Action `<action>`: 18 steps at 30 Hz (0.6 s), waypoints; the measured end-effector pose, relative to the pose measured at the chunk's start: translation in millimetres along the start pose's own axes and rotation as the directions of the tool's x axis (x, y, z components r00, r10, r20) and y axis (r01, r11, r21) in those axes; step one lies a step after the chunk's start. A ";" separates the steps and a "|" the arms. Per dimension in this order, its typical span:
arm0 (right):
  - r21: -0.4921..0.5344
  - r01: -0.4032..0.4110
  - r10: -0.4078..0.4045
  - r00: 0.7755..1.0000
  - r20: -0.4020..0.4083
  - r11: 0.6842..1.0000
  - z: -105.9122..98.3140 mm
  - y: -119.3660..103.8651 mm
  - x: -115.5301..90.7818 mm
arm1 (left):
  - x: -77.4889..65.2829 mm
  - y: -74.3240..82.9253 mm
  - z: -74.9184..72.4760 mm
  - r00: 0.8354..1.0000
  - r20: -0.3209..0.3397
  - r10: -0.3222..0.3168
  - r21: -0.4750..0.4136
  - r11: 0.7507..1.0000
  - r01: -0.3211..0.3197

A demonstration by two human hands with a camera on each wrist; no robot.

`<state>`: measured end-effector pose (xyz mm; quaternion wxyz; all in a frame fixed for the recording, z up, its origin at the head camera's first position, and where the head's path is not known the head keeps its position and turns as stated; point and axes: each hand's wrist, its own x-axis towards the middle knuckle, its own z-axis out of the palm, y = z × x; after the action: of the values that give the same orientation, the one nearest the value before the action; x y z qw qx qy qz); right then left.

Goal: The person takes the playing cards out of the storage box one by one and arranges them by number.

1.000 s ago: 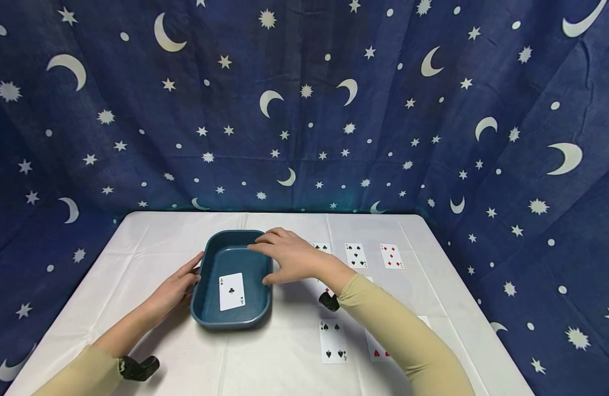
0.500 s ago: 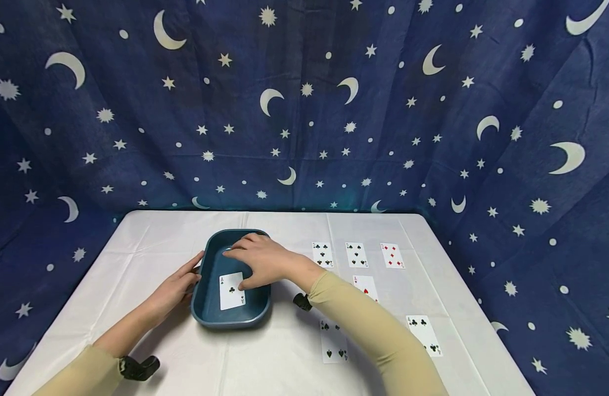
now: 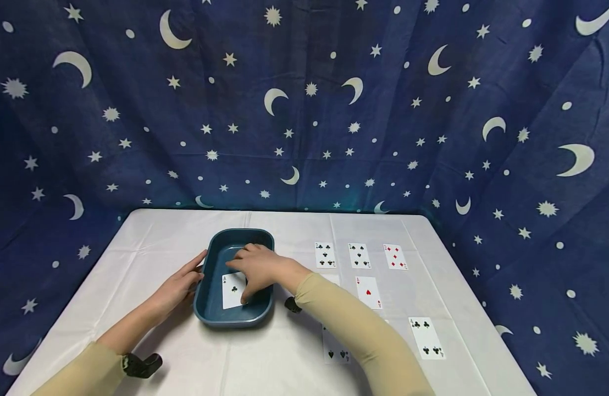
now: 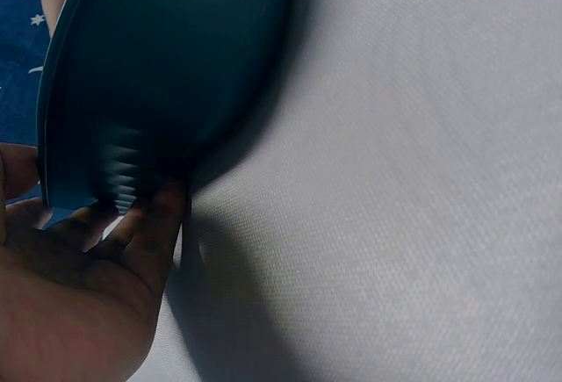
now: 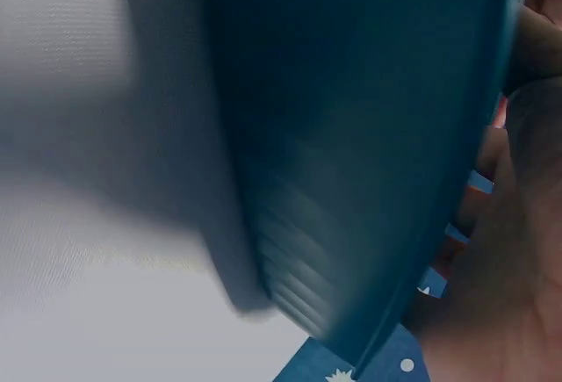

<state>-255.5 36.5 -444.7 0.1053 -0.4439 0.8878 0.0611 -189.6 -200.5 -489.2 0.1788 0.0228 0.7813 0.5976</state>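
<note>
A dark teal tray [image 3: 233, 323] with rounded corners stands on the white table, left of centre. An ace of clubs card [image 3: 231, 290] lies face up on its bottom. My right hand [image 3: 261, 269] reaches over the tray's right rim, thumb at the card's right edge and fingers above its upper right corner. In the right wrist view the tray's outer wall [image 5: 369, 162] hides the card. At the tray's left side, my left hand [image 3: 175, 291] touches the wall with fairly straight fingers; in the left wrist view these fingers [image 4: 162, 233] lie against the outer wall.
Right of the tray lie face-up cards: five of clubs [image 3: 325, 256], five of spades [image 3: 359, 256], five of diamonds [image 3: 396, 257], ace of hearts [image 3: 368, 292], four of clubs [image 3: 426, 338] and a spade card [image 3: 336, 349]. My right sleeve [image 3: 359, 330] covers others. A star-and-moon cloth [image 3: 304, 110] hangs behind.
My right hand has moved left from the tray's right rim, then down to the ace of clubs. My left hand stays at the tray's left side. The head view has shifted slightly.
</note>
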 end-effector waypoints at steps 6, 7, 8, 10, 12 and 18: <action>-0.056 -0.026 0.029 0.998 0.049 0.998 5.5 -2.7 5.3 | 1.2 -1.3 0.8 1.000 -0.009 -0.012 0.001 1.000 0.012; -0.063 -0.028 0.031 0.998 0.051 0.998 6.3 -3.0 6.1 | 1.3 -1.5 1.0 1.000 -0.008 -0.011 -0.004 1.000 0.011; -0.069 -0.031 0.034 0.998 0.053 0.997 7.1 -3.1 6.8 | 1.4 -1.7 1.3 1.000 -0.007 -0.010 -0.005 1.000 0.010; -0.075 -0.034 0.038 0.998 0.052 0.997 8.8 -3.4 8.2 | 2.0 -2.1 1.1 1.000 -0.004 -0.003 -0.006 1.000 0.003; -0.077 -0.036 0.040 0.998 0.048 0.996 10.3 -3.6 9.1 | 2.2 -2.0 0.8 1.000 -0.002 0.002 -0.008 1.000 -0.002; -0.076 -0.036 0.038 0.999 0.026 0.996 13.8 -3.7 10.5 | 0.6 -1.1 1.0 1.000 -0.002 0.013 -0.009 1.000 -0.013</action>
<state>-256.8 29.0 -460.7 0.0994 -0.4302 0.8914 0.1024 -189.7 -199.8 -490.6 0.1742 0.0266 0.7785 0.6024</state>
